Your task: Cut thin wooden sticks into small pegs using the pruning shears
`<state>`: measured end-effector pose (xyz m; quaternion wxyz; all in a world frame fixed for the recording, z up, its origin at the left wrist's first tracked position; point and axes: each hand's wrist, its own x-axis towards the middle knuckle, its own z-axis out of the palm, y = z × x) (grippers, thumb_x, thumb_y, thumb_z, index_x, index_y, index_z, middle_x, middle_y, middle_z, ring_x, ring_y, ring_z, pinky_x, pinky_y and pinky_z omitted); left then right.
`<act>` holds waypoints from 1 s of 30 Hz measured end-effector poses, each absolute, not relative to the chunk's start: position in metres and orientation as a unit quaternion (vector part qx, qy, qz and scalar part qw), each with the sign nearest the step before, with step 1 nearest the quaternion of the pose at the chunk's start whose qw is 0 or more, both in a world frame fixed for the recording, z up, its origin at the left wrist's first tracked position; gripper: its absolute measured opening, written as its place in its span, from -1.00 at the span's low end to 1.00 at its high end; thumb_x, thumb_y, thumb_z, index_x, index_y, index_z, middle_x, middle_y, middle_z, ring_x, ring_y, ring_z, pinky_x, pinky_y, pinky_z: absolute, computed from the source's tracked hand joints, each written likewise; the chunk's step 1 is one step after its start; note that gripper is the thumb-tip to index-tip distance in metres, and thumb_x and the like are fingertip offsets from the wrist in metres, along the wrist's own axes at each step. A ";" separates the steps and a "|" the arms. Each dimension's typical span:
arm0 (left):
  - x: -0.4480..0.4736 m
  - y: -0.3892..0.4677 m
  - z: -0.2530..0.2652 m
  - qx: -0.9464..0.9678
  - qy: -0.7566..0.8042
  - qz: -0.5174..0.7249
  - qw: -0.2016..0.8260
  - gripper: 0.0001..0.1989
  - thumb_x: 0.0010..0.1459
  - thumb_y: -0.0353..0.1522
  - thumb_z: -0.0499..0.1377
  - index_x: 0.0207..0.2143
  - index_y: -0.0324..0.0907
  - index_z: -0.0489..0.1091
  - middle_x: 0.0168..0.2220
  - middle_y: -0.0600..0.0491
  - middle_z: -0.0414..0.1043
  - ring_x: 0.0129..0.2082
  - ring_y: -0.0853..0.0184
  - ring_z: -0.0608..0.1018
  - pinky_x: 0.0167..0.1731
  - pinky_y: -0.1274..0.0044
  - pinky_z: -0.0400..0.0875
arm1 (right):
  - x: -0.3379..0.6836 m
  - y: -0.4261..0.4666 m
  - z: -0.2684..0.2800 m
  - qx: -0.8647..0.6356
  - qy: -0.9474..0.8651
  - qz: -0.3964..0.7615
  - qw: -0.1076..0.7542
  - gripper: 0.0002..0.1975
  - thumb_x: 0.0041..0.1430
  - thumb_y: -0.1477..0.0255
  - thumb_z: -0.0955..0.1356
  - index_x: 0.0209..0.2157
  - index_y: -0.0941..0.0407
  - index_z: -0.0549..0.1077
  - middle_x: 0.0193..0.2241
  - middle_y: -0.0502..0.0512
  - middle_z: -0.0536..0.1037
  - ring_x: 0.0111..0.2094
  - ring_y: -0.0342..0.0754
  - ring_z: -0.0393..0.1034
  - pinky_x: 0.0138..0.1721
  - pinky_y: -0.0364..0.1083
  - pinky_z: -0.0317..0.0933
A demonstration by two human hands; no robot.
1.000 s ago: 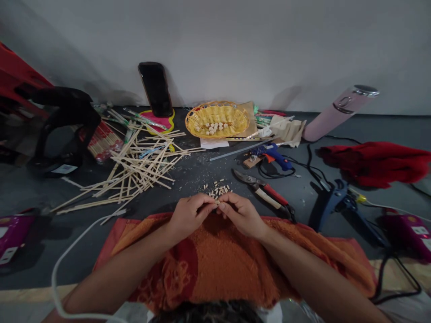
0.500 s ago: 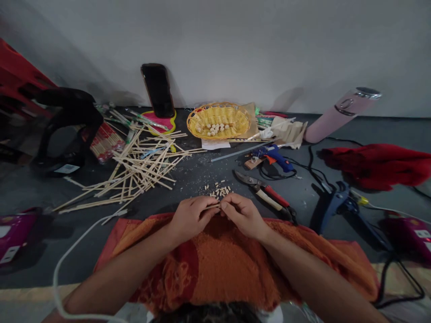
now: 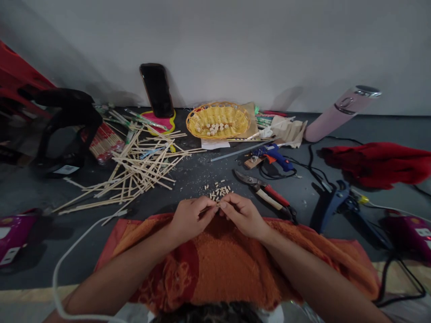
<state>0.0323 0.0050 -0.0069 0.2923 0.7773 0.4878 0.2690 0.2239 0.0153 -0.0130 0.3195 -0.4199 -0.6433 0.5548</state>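
Your left hand (image 3: 190,217) shifts slightly; it and your right hand (image 3: 245,216) pinch a small, mostly hidden piece (image 3: 218,203) near cylindrical wooden pegs (image 3: 221,191), nubbly orange towel (image 3: 232,269).

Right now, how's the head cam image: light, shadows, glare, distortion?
Head view throughout: dim, grey light; soft shadows on the wall beside phone and flask; glints on the flask's metal cap; flask slants outward, probably wide-lens stretch; pale piece where left hand and right hand meet, too small to make out.
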 end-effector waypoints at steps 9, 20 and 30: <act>0.031 0.005 -0.005 0.749 0.493 0.285 0.339 -0.86 0.21 -0.35 0.10 -0.30 -0.14 0.46 -0.45 0.14 0.52 -0.50 0.46 0.49 -0.45 0.64 0.29 | 0.225 0.016 -0.011 -0.398 -0.640 0.573 0.321 -0.81 0.23 0.28 0.31 -0.32 0.12 0.43 -0.44 -0.02 0.43 -0.43 -0.18 0.28 -0.37 -0.19 0.18; 0.028 0.008 -0.009 0.754 0.470 0.307 0.342 -0.84 0.22 -0.37 0.12 -0.24 -0.12 0.51 -0.33 0.10 0.58 -0.35 0.42 0.56 -0.32 0.62 0.34 | 0.225 0.016 -0.012 -0.412 -0.651 0.548 0.326 -0.80 0.23 0.29 0.31 -0.34 0.13 0.43 -0.45 -0.01 0.43 -0.42 -0.18 0.28 -0.39 -0.20 0.17; 0.029 0.008 -0.006 0.751 0.475 0.321 0.327 -0.86 0.19 -0.40 0.12 -0.30 -0.16 0.49 -0.40 0.09 0.54 -0.43 0.43 0.52 -0.37 0.60 0.31 | 0.224 0.014 -0.016 -0.403 -0.682 0.511 0.334 -0.86 0.25 0.34 0.30 -0.31 0.12 0.43 -0.42 -0.01 0.47 -0.38 -0.17 0.33 -0.31 -0.18 0.22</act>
